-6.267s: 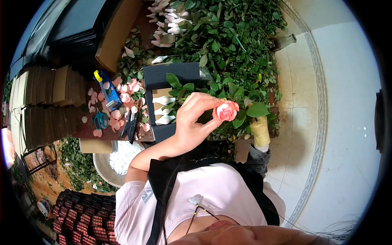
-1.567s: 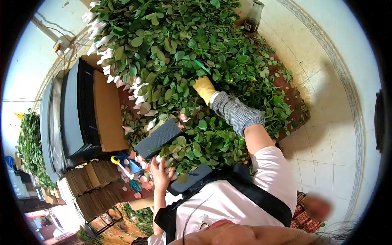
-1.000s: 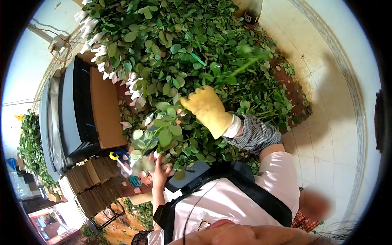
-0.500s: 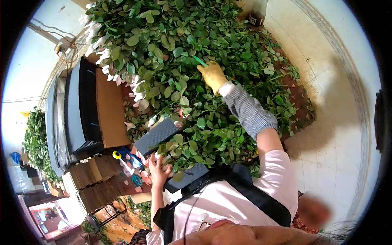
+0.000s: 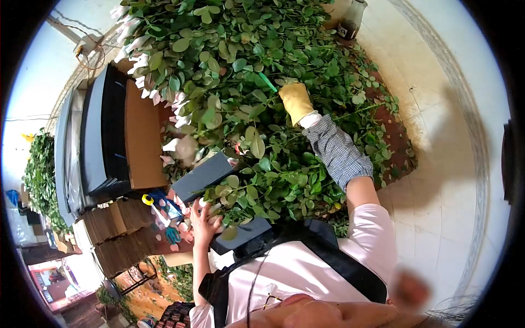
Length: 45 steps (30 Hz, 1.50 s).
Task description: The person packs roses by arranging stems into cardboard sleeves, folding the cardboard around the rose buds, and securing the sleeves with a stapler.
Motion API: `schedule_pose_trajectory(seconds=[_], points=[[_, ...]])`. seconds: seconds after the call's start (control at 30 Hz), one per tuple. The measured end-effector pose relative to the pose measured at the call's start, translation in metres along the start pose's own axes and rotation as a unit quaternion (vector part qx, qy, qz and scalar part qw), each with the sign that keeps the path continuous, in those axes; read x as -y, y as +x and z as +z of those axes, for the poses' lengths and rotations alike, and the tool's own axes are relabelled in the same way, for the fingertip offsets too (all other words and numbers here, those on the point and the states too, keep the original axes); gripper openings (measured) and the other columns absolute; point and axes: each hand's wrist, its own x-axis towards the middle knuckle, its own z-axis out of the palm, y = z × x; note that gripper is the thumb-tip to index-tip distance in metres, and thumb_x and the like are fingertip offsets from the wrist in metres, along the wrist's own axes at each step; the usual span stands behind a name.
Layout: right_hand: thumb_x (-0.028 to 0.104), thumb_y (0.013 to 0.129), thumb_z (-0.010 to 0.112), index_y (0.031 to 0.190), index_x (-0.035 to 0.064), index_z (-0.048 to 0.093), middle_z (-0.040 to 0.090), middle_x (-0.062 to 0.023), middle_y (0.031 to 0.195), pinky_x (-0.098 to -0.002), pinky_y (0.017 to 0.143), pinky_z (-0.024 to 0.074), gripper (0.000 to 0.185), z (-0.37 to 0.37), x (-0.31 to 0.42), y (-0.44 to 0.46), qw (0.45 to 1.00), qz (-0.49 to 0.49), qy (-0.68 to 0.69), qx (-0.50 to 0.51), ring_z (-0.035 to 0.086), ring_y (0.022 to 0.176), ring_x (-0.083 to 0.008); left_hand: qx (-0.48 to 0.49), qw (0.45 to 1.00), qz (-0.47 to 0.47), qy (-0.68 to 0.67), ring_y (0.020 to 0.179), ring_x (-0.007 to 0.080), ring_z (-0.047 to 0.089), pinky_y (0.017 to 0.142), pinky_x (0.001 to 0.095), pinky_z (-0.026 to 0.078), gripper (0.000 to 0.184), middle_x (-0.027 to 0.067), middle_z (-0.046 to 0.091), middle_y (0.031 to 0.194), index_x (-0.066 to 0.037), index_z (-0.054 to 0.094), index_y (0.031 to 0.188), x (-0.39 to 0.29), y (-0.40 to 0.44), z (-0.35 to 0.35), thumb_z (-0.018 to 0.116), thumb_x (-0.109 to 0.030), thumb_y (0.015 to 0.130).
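Note:
My right hand [image 5: 296, 103], in a yellow glove with a checked sleeve, is closed over the leafy rose stems [image 5: 306, 71]. Its fingertips are mostly hidden; it appears to grip a rose stem. Beside its fingers lies a thin green strip [image 5: 267, 82]; whether the glove touches it I cannot tell. A pale rose head [image 5: 186, 150] is blurred at the left of the foliage. My bare left hand [image 5: 203, 225] curls its fingers around pale rose heads, between two dark grey blocks, one above it [image 5: 203, 176] and one below it [image 5: 241, 235].
Grey sheets and brown cardboard [image 5: 145, 136] stand at the left. Below are blue-handled scissors [image 5: 172, 235], a yellow-and-white tool [image 5: 156, 210], scattered petals and stacked cardboard [image 5: 117, 224]. A glass jar [image 5: 351, 21] stands at the top right, by the tiled floor [image 5: 432, 202].
My right hand has shifted slightly right and down, away from the rose heads. Some leaves and one rose head blur with motion. My left hand stays by the grey blocks; the view has shifted slightly.

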Motion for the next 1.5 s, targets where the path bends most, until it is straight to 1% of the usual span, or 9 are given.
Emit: schedule_pose_trajectory(seconds=[0.17, 0.37, 0.47, 0.8, 0.93, 1.1, 1.2, 1.33, 1.5], points=[[0.011, 0.084, 0.064, 0.076, 0.015, 0.076, 0.073, -0.0053, 0.08, -0.0354, 0.066, 0.0565, 0.015, -0.068, 0.044, -0.017, 0.996, -0.056, 0.023, -0.065, 0.072, 0.078, -0.0217, -0.003, 1.0, 0.012, 0.0, 0.131, 0.0434, 0.042, 0.108, 0.0541, 0.039, 0.068, 0.0206, 0.038, 0.147, -0.014, 0.058, 0.128, 0.0, 0.0, -0.001, 0.086, -0.024, 0.067], [-0.01, 0.076, 0.056, 0.115, 0.0074, 0.068, 0.07, -0.0144, 0.092, -0.0416, 0.072, 0.054, 0.045, -0.142, 0.031, -0.063, 0.944, -0.05, 0.191, -0.265, 0.066, 0.082, -0.0336, -0.021, 1.0, 0.011, 0.012, 0.129, 0.04, 0.044, 0.107, 0.0521, 0.038, 0.064, 0.0201, 0.04, 0.148, -0.014, 0.061, 0.128, -0.003, 0.0, -0.004, 0.083, -0.033, 0.071], [-0.009, 0.073, 0.063, 0.113, 0.0119, 0.07, 0.071, -0.0133, 0.09, -0.0387, 0.07, 0.0549, 0.045, -0.167, -0.013, -0.083, 0.938, -0.138, 0.132, -0.29, 0.067, 0.079, -0.0302, -0.034, 0.999, 0.006, -0.032, 0.13, 0.0383, 0.044, 0.108, 0.0513, 0.036, 0.061, 0.0188, 0.044, 0.145, -0.014, 0.063, 0.126, -0.002, 0.0, -0.002, 0.082, -0.035, 0.072], [-0.006, 0.077, 0.07, 0.091, -0.0009, 0.069, 0.067, -0.0192, 0.085, -0.0389, 0.07, 0.0523, 0.015, -0.183, -0.023, -0.176, 0.973, -0.064, 0.218, 0.042, 0.064, 0.075, -0.0336, -0.072, 0.995, 0.024, -0.068, 0.128, 0.0386, 0.044, 0.107, 0.0511, 0.035, 0.061, 0.0174, 0.042, 0.143, -0.014, 0.063, 0.125, 0.002, -0.001, -0.001, 0.081, -0.039, 0.072], [-0.01, 0.071, 0.068, 0.105, 0.0032, 0.067, 0.069, -0.0158, 0.095, -0.0413, 0.073, 0.0518, 0.036, -0.162, 0.036, -0.194, 0.966, -0.089, 0.15, -0.191, 0.066, 0.085, -0.0337, -0.085, 0.994, 0.027, -0.07, 0.13, 0.0382, 0.043, 0.108, 0.0515, 0.033, 0.059, 0.0174, 0.044, 0.142, -0.011, 0.064, 0.121, 0.005, -0.002, 0.004, 0.081, -0.041, 0.072], [-0.001, 0.072, 0.074, 0.106, 0.0057, 0.063, 0.069, -0.0119, 0.103, -0.0418, 0.081, 0.0533, 0.036, -0.089, 0.074, -0.235, 0.999, -0.03, 0.007, 0.013, 0.065, 0.096, -0.0323, -0.062, 0.993, 0.007, -0.097, 0.132, 0.0394, 0.041, 0.11, 0.0518, 0.032, 0.057, 0.0187, 0.046, 0.141, -0.009, 0.066, 0.117, 0.003, 0.0, 0.001, 0.082, -0.042, 0.072], [-0.003, 0.077, 0.068, 0.119, 0.0024, 0.063, 0.068, -0.0187, 0.114, -0.045, 0.095, 0.0509, 0.043, -0.06, 0.066, -0.254, 0.99, -0.07, 0.123, 0.02, 0.063, 0.108, -0.0363, -0.059, 0.995, 0.008, -0.081, 0.133, 0.0403, 0.039, 0.112, 0.0522, 0.03, 0.054, 0.0191, 0.046, 0.14, -0.009, 0.069, 0.112, 0.011, -0.004, 0.008, 0.082, -0.042, 0.072], [-0.006, 0.08, 0.064, 0.109, -0.0009, 0.066, 0.069, -0.0194, 0.104, -0.0407, 0.084, 0.0554, 0.03, -0.065, 0.032, -0.251, 0.961, -0.041, 0.251, 0.11, 0.068, 0.095, -0.0358, -0.038, 0.981, 0.028, -0.189, 0.132, 0.038, 0.04, 0.111, 0.0484, 0.03, 0.047, 0.0184, 0.048, 0.139, -0.008, 0.072, 0.103, 0.02, -0.002, 0.0, 0.084, -0.041, 0.071], [-0.002, 0.081, 0.062, 0.087, 0.001, 0.064, 0.068, -0.0169, 0.088, -0.0436, 0.072, 0.0543, 0.007, -0.14, 0.041, -0.233, 0.988, -0.089, 0.061, -0.111, 0.066, 0.08, -0.034, -0.051, 0.99, 0.031, -0.132, 0.131, 0.0382, 0.042, 0.109, 0.0488, 0.033, 0.059, 0.0186, 0.047, 0.14, -0.013, 0.067, 0.12, 0.023, -0.004, 0.006, 0.085, -0.039, 0.07]])
